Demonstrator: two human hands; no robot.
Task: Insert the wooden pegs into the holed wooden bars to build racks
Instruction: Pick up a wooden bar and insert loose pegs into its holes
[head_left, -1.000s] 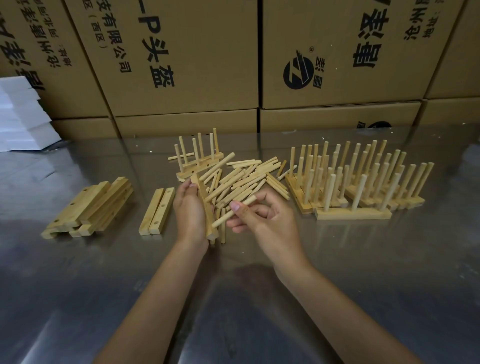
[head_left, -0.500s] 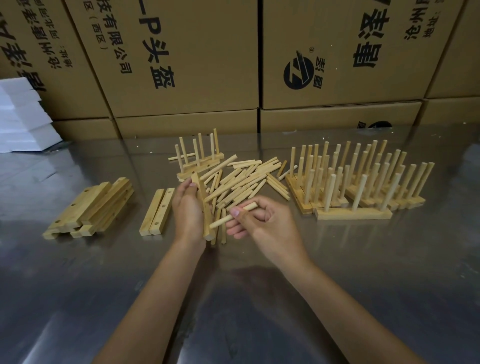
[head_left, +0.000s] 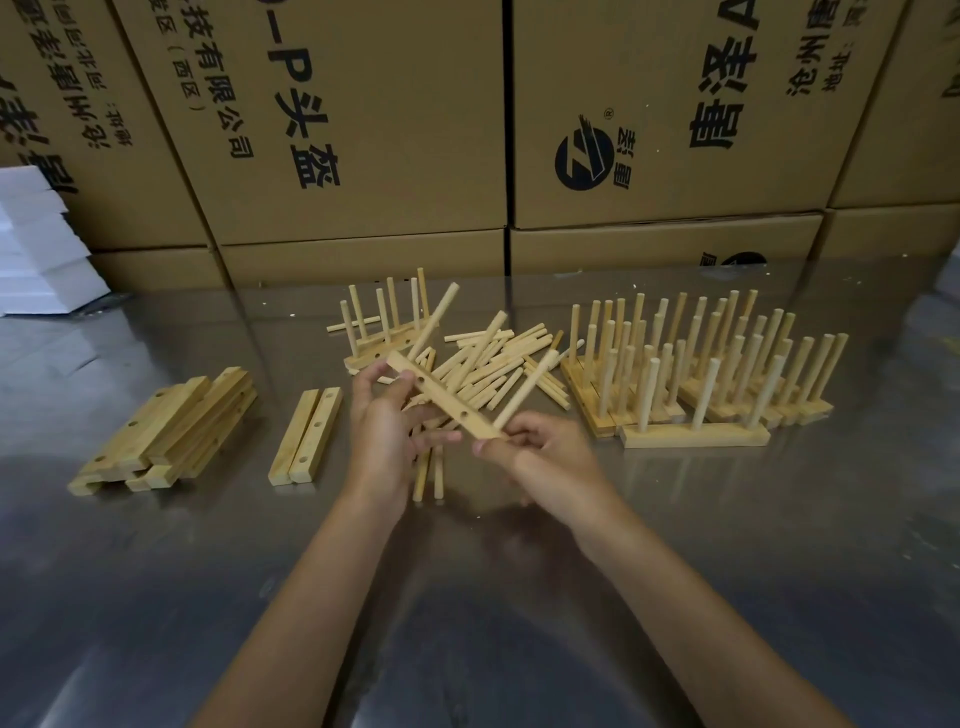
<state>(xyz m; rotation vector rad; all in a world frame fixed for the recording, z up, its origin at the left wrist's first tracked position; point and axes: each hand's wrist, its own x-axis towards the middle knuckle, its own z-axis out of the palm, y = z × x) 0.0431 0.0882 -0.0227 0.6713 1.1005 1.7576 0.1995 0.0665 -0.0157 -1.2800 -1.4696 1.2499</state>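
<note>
Behind us, brown cardboard boxes (head_left: 363, 130) read "P头盔", their tops cut off. Our left hand (head_left: 382, 431) grips the pale holed wooden bar (head_left: 447, 401) above the shiny metal surface (head_left: 779, 545); right hand (head_left: 545, 457) fingers pinch a round wooden peg (head_left: 524, 388) at the bar's end. Near surface lies open.

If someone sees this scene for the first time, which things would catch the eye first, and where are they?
First, the two hands at centre: the left hand and right hand hold a holed bar with pegs rising from it. To the right stands a dense cluster of finished racks; behind the hands lies a pile of loose pegs.
</note>
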